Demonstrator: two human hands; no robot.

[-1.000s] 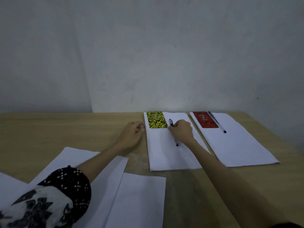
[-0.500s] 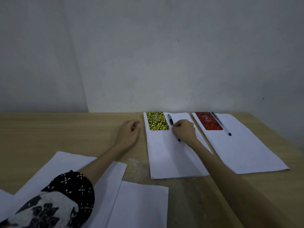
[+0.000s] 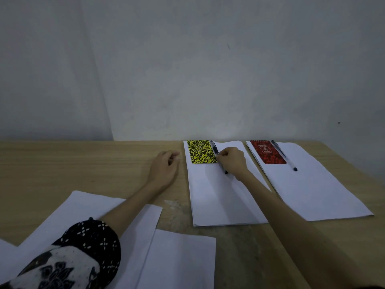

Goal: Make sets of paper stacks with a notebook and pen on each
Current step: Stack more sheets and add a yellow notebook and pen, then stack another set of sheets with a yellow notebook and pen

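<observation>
Right hand point(image 3: 233, 162) sits on the middle paper stack point(image 3: 218, 201), fingers curled round a black pen point(image 3: 218, 157), pinching it approx. mid-barrel. Pen lies flat on the sheets, just beside the right edge of the yellow-black notebook point(image 3: 201, 151), tip end poking out below the hand toward the person. Notebook lies in the stack's far left corner, near the wall point(image 3: 208, 69).

Left hand point(image 3: 164, 167) rests on the wooden table point(image 3: 62, 163), just left of that stack, w/ fingers loosely curled and holding nothing; can't tell if the fingertips touch the paper edge.

To the right, a 2nd paper stack point(image 3: 316, 195) carries a red notebook point(image 3: 267, 152) in its far left corner and another pen point(image 3: 284, 155) laid right alongside it, slanted, tip toward the person. The two stacks lie side by side, close but apart.

Near the person, bottom left, loose white sheets point(image 3: 177, 259) lie overlapping, partly under the left forearm. Patterned black-and-white sleeve point(image 3: 83, 247) covers the upper left arm.
</observation>
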